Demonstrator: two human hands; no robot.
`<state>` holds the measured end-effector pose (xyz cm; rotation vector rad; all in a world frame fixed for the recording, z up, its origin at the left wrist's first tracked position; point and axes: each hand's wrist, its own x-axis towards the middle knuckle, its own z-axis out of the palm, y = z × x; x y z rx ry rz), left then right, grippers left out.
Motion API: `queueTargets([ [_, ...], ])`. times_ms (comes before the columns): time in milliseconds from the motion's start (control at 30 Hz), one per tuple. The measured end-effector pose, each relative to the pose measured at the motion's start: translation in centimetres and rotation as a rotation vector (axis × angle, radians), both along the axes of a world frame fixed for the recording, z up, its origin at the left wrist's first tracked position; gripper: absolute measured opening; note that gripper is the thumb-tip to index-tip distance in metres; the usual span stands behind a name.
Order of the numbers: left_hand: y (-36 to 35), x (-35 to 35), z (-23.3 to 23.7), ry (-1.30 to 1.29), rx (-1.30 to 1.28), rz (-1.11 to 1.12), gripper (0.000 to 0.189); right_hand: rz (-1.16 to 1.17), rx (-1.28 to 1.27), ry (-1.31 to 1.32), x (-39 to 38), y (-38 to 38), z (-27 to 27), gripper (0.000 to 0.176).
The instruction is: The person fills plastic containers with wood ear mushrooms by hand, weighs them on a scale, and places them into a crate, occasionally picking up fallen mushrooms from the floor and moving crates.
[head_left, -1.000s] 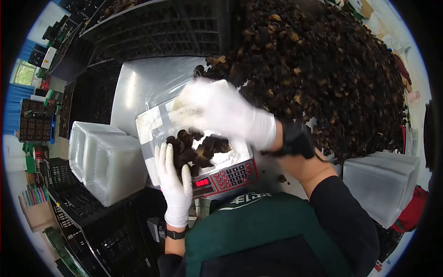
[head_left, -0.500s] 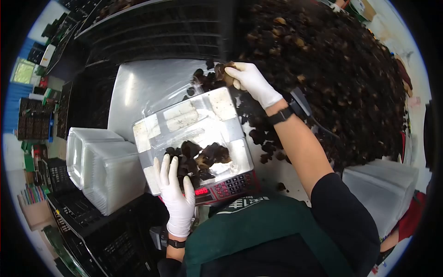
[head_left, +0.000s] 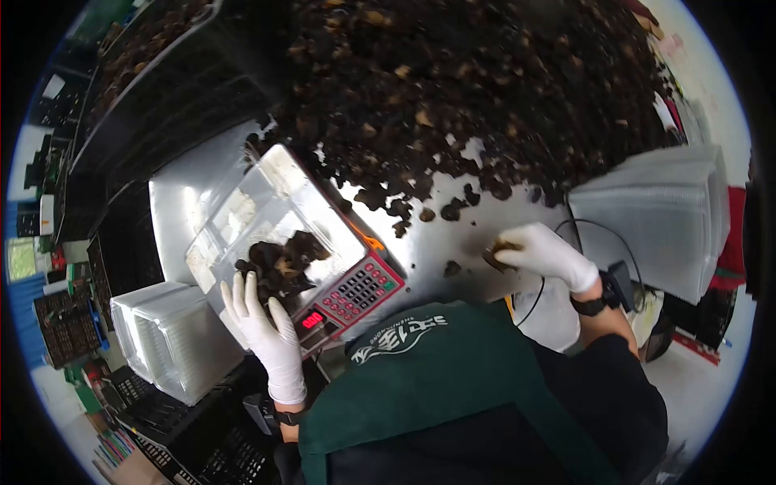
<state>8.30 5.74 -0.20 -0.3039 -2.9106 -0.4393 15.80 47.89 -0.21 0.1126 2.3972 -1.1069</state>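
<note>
A clear plastic container point(head_left: 242, 214) with dark dried fungus pieces point(head_left: 279, 263) in it sits on a scale with red keys point(head_left: 356, 291). My left hand point(head_left: 263, 323), in a white glove, rests with spread fingers on the container's near edge, touching the fungus. At the right, my gloved right hand point(head_left: 541, 250) is closed on a brownish fungus piece point(head_left: 499, 255) just above the steel table point(head_left: 453, 242). A big heap of dark fungus point(head_left: 485, 81) covers the far part of the table.
Stacks of clear empty containers stand at the left point(head_left: 174, 343) and at the right point(head_left: 655, 218). Loose fungus pieces point(head_left: 420, 206) lie scattered on the steel between heap and scale. Black crates point(head_left: 162, 89) line the left side. A cable point(head_left: 558, 267) runs near my right wrist.
My right hand has come back from the heap to the near right of the table, holding a piece. The camera view has swung; my left hand stays on the container.
</note>
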Motion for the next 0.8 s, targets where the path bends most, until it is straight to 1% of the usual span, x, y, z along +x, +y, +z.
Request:
queueTargets([
  [67,-0.2,-0.1,-0.2,0.012,-0.02,-0.014,0.045,0.035,0.096,-0.083,4.9,1.5,1.0,0.022],
  [100,-0.5,-0.1,-0.4,0.019,-0.035,-0.023,0.045,0.102,0.212,-0.127,7.1,2.5,1.1,0.022],
  [133,-0.6,-0.2,-0.4,0.017,-0.033,-0.027,0.045,0.149,0.332,-0.117,10.0,3.8,-0.2,0.021],
  [200,-0.8,-0.2,-0.7,0.016,-0.033,-0.03,0.046,0.166,0.599,-0.309,13.8,5.5,-1.9,0.021],
  [267,-1.0,-0.1,-0.8,0.019,-0.023,-0.052,0.046,0.179,0.82,-0.493,18.3,8.2,-6.7,0.022],
  [300,-1.1,-0.1,-0.7,0.019,-0.022,-0.055,0.046,0.196,0.931,-0.573,19.0,8.7,-8.3,0.023],
  [333,-1.0,-0.1,-0.7,0.025,-0.017,-0.045,0.046,0.175,0.847,-0.409,17.9,8.3,-8.2,0.023],
  [400,-1.0,-0.2,-0.5,0.03,-0.061,-0.054,0.046,0.143,0.657,-0.094,14.4,5.2,-6.2,0.024],
  [467,-0.9,-0.2,-0.6,0.041,-0.066,-0.054,0.046,0.004,0.242,0.171,7.6,0.5,-2.9,0.024],
  [533,-0.7,-0.2,-0.4,0.045,-0.078,-0.045,0.046,0.01,0.194,0.136,1.4,-2.3,-2.4,0.029],
  [600,-0.4,-0.1,-0.2,0.049,-0.091,-0.047,0.046,0.001,0.329,0.459,-4.6,-4.7,-3.1,0.048],
  [667,-0.2,-0.1,-0.1,0.057,-0.125,-0.043,0.046,0.047,0.482,0.713,-10.8,-6.2,-5.0,0.065],
  [733,0.0,0.0,0.1,0.022,-0.105,-0.028,0.045,0.038,0.382,0.828,-15.5,-8.5,-5.8,0.066],
  [800,0.2,0.1,0.2,0.017,-0.069,-0.004,0.045,0.145,0.359,0.865,-19.1,-10.9,-6.9,0.068],
])
